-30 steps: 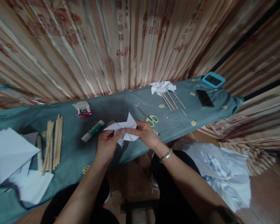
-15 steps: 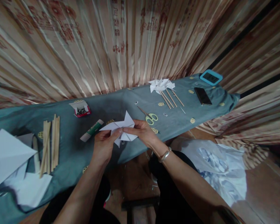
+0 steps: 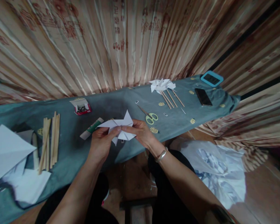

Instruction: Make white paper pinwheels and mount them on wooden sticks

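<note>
Your left hand [image 3: 102,142] and right hand [image 3: 142,133] both pinch the folded paper [image 3: 121,124] between them, its long axis running left-right.

Left hand [image 3: 100,144] and right hand [image 3: 141,132] are both bare, same with the forearms. There's a silvery metal bangle [image 3: 161,154] on the right wrist, plain and rounded, catching a bit of light. The legs are in dark trousers [image 3: 168,186], basically black in this light. There's a dark edge by the right upper arm, maybe a sleeve, but it's too murky to tell.
</note>
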Demonstrator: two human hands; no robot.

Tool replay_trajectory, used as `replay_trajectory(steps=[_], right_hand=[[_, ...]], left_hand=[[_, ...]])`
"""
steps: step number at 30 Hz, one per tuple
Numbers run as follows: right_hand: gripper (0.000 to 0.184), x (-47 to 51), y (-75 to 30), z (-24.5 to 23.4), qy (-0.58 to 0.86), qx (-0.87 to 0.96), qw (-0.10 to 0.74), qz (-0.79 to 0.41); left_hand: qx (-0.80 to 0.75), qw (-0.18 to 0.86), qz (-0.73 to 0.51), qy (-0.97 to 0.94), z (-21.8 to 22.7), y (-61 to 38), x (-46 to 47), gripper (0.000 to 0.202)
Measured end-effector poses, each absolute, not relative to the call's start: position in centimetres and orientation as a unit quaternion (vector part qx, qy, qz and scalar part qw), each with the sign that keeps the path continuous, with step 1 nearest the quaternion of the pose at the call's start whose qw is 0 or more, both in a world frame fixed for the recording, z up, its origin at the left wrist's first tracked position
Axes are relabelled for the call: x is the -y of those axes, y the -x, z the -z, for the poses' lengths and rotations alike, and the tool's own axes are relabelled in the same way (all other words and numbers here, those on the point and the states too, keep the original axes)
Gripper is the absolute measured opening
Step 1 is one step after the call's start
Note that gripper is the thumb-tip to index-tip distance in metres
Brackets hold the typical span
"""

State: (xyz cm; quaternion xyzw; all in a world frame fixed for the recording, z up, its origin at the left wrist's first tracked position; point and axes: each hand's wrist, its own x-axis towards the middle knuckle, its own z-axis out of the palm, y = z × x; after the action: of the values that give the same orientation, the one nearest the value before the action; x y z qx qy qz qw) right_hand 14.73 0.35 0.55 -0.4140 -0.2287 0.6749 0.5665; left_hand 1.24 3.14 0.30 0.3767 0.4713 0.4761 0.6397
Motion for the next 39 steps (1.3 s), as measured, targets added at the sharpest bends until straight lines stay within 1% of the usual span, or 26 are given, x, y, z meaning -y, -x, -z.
replay_trajectory(steps=[6,12,18,28,39], right_hand=[[0.032,-0.5,-14.5,-0.4,0.405,0.235,0.576,-0.67],[0.034,-0.7,-14.4,-0.2,0.405,0.235,0.568,-0.677],[0.031,-0.9,-14.2,0.1,0.406,0.26,0.564,-0.67],[0.032,-0.9,-14.0,-0.2,0.422,0.267,0.566,-0.656],[0.03,-0.4,-13.8,-0.1,0.471,0.29,0.545,-0.63]], left_hand=[[-0.476,0.636,-0.476,-0.377,0.0,-1.0,-3.3,0.037],[-0.477,0.635,-0.475,-0.379,-0.3,-0.8,-3.4,0.035],[-0.468,0.628,-0.494,-0.378,-0.1,-0.6,-3.5,0.028],[-0.45,0.63,-0.498,-0.39,-0.8,-0.5,-3.1,0.017],[-0.443,0.636,-0.478,-0.413,0.7,-0.3,-2.7,0.013]])
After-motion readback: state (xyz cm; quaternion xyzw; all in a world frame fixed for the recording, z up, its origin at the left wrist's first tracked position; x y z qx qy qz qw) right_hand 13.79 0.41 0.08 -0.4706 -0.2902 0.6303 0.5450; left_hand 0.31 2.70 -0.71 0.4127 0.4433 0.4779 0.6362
